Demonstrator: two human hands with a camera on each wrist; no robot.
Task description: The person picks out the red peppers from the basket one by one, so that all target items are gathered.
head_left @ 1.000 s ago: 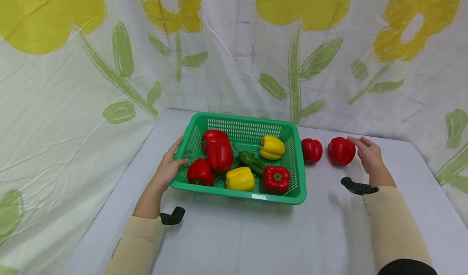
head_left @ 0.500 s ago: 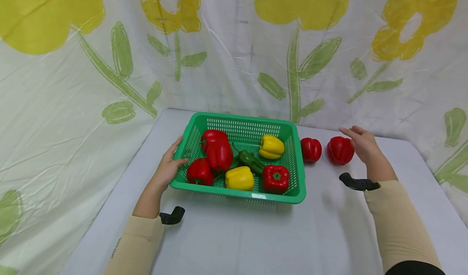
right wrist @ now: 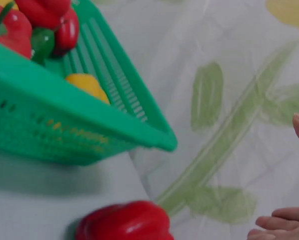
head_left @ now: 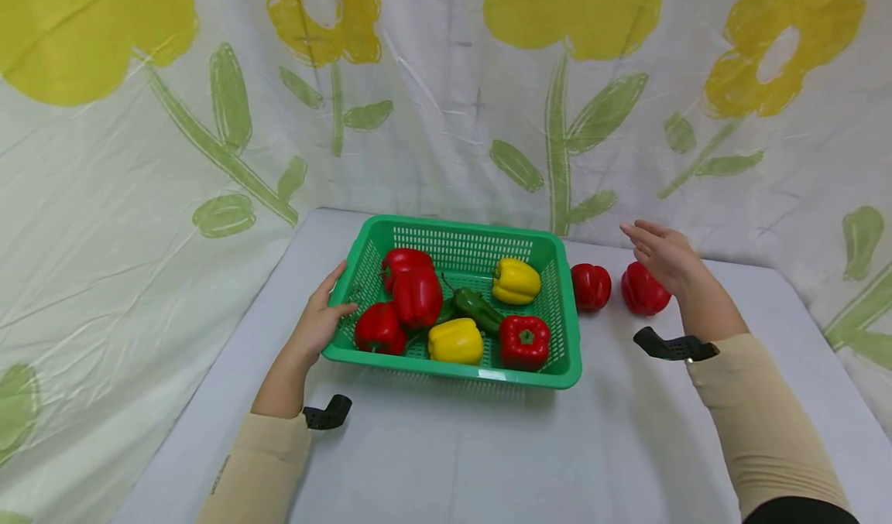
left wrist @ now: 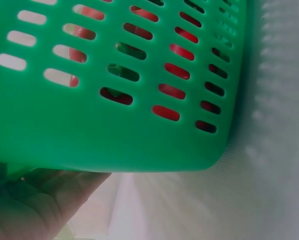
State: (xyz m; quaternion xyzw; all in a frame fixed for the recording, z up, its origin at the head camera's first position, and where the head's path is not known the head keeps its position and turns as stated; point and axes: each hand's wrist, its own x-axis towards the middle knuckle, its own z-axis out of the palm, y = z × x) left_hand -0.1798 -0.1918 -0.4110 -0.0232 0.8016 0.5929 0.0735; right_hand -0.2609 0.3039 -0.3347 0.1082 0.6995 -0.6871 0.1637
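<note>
A green plastic basket (head_left: 567,330) stands on the table with several peppers in it. My left hand (head_left: 319,323) grips its left rim, the thumb over the inside edge and the fingers along the outer wall. In the left wrist view that hand (left wrist: 44,200) shows at the rim. To the basket's right, two red bell peppers lie on the table, a nearer one (head_left: 591,287) and another farther right (head_left: 644,289). My right hand (head_left: 665,257) is raised over the farther one, fingers extended, holding nothing. It partly hides that pepper.
Inside the basket are red bell peppers (head_left: 418,297), yellow bell peppers (head_left: 456,341) and a long green pepper (head_left: 479,309). A white cloth with painted flowers (head_left: 446,137) hangs behind the white table (head_left: 446,454).
My right hand has risen from beside the farther red bell pepper and moved left, above it. The left hand and the basket have stayed in place.
</note>
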